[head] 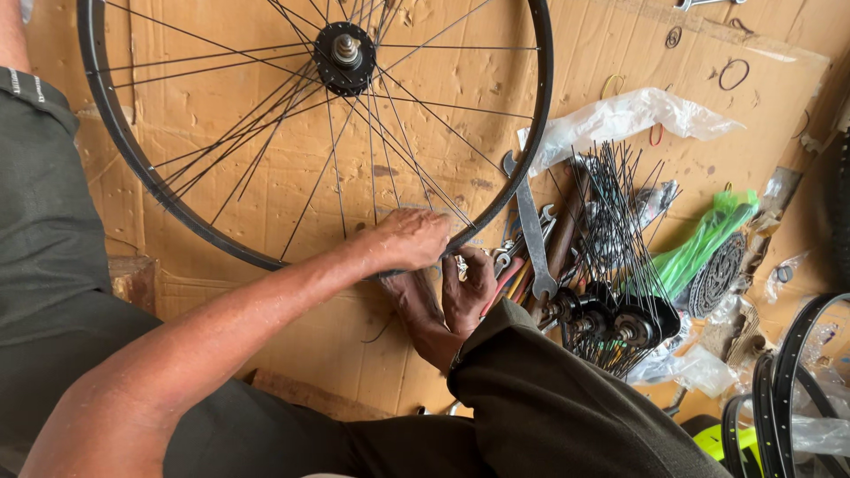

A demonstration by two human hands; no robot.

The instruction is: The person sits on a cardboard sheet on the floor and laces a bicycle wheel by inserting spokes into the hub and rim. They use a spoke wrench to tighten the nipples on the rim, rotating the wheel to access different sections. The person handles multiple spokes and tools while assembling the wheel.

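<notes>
Bicycle wheel (pixel 221 159) filled upper left, lay flat on cardboard (pixel 620 53), hub axle (pixel 345 49) pointed at camera. Left hand (pixel 409 239) gripped lower rim; right hand (pixel 465 288) just below, grip unclear. Wrenches (pixel 531 230), loose spokes (pixel 615 204) crowded right.

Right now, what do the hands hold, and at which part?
The left hand grips the bicycle wheel at its rim's lower edge. The right hand pinches something small there; what, cannot be told.

Bare forearms, dark olive trousers w/ striped waistband, wristband at right hand (pixel 447 305) wrist
</notes>
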